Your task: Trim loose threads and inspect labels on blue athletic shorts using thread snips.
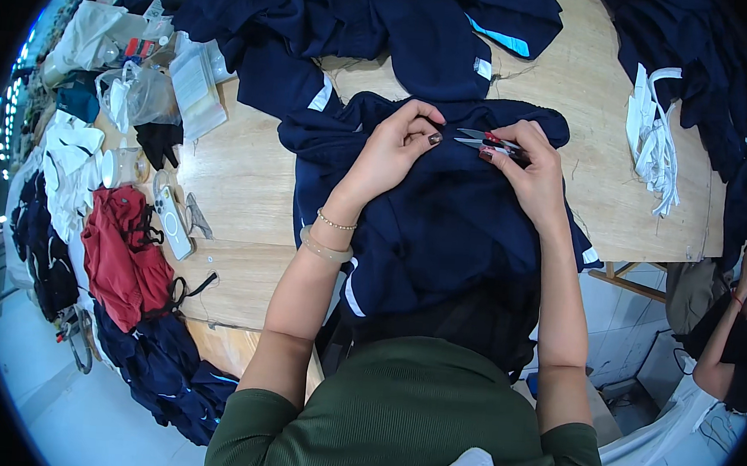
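Observation:
A dark navy garment point(443, 229) with white edge pieces lies bunched over the near table edge and my lap. My right hand point(534, 162) is closed round a small pair of thread snips point(473, 139), its silvery blades pointing left and slightly apart above the fabric. Just left of the blade tips, my left hand point(394, 146) has its thumb and fingertips pinched together over the garment. Whatever that pinch holds, perhaps a thread, is too fine to make out.
More navy garments point(320, 13) are heaped across the far table point(238, 180). White strips point(652, 149) hang together at right. On the left are a phone point(171, 223), a red garment point(125, 255) and clear plastic bags point(145, 96). Another person's arm point(726, 327) shows at far right.

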A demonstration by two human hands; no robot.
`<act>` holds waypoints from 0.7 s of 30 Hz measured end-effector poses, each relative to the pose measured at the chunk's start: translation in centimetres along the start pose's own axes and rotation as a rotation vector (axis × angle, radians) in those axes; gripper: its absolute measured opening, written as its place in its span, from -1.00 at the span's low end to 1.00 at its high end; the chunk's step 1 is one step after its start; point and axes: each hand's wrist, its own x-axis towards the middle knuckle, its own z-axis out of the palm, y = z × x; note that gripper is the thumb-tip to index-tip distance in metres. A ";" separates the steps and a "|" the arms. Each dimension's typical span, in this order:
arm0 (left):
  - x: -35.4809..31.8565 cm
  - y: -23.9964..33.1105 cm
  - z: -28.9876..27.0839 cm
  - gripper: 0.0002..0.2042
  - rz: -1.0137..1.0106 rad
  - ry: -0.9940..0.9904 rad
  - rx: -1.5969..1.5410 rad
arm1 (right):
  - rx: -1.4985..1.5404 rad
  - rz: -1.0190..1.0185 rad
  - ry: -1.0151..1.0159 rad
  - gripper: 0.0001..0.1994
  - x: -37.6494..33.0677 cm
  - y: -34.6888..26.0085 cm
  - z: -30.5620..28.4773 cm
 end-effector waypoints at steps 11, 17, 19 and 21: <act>-0.3 0.2 -0.4 -0.77 -0.041 -0.074 -0.169 | 0.008 0.006 -0.062 -0.80 0.3 -0.5 -0.1; -0.4 0.4 -0.2 -0.82 -0.028 -0.064 -0.189 | 0.034 -0.015 -0.079 -0.78 0.2 -0.2 -0.3; -0.4 0.4 -0.2 -0.82 -0.032 -0.068 -0.188 | 0.030 -0.019 -0.090 -0.79 0.3 -0.5 -0.3; -0.4 0.5 -0.2 -0.82 -0.033 -0.072 -0.187 | 0.022 -0.025 -0.099 -0.80 0.4 -0.7 -0.3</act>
